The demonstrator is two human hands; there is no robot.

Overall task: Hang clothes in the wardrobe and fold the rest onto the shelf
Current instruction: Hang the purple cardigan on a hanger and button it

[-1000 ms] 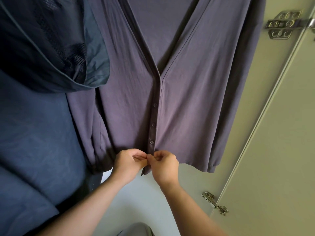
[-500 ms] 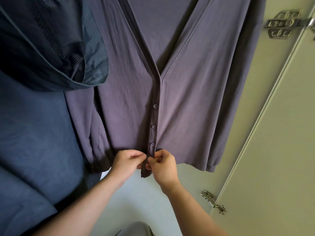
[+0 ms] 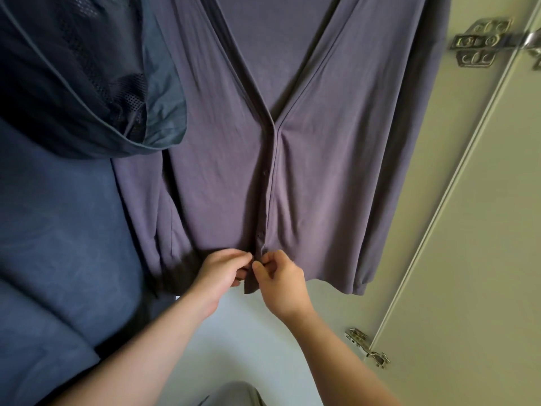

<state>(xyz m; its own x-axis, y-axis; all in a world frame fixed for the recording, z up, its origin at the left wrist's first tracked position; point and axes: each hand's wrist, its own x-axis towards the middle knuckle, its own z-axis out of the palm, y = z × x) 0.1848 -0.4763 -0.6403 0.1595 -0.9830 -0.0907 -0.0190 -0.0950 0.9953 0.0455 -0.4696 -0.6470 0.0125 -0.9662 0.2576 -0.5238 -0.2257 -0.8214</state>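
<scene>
Here both hands (image 3: 251,272) pinch the hanging cardigan's (image 3: 222,183) bottom placket.

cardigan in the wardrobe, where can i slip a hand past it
Free: the strip between the cardigan and the side panel, and below its hem over the pale base. Crowded: the blue clothes press against its other side.

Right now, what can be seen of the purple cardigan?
The cardigan is dusty purple, seemingly thin soft knit, with a deep V neck and a front band of small matching buttons. It hangs upright in the wardrobe, closed below the V, sleeves at both sides; its top is out of view. The left hand and right hand pinch the band near the hem. A dark blue garment hangs beside it.
</scene>
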